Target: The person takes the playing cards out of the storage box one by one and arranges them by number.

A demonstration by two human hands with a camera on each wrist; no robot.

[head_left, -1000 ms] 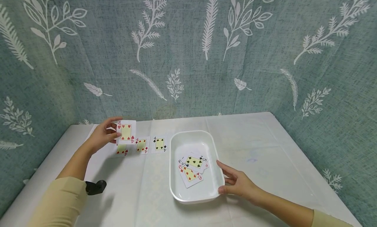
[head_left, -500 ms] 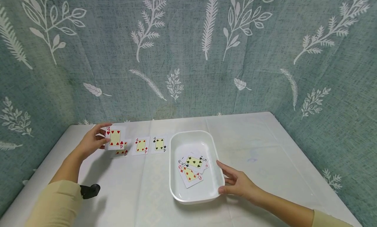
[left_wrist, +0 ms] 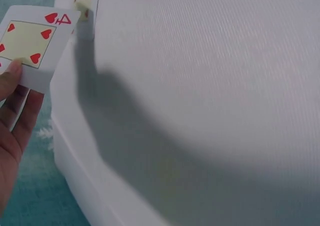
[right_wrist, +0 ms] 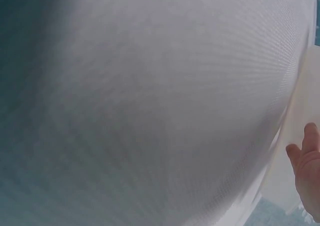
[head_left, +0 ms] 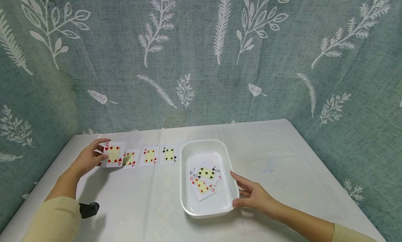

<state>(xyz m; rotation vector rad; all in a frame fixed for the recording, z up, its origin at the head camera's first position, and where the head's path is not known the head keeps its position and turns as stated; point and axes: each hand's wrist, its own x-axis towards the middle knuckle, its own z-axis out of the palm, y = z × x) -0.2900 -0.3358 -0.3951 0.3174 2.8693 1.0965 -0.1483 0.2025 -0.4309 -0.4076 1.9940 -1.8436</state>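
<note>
My left hand (head_left: 87, 159) pinches a four of hearts playing card (head_left: 113, 154) near its left edge, face up, over the back left of the table. The left wrist view shows the thumb on the card's face. Beside it lies another red four (head_left: 129, 159), partly overlapped by the held card in the head view. Farther right in the row are a four of diamonds (head_left: 149, 156) and a four of spades (head_left: 169, 154). My right hand (head_left: 252, 196) touches the right side of a white tray (head_left: 185, 200) with fingers and thumb spread along its wall.
Several cards lie loosely piled in the tray, with a five of clubs (head_left: 205, 173) on top and a six of diamonds (head_left: 202, 189) partly under it. A white cloth covers the table (head_left: 282, 158). Green leaf-patterned fabric (head_left: 201, 60) rises behind and at both sides.
My left hand has moved left and toward me with the four of hearts, uncovering more of the red four beneath it. My right hand and the tray stay in place.
</note>
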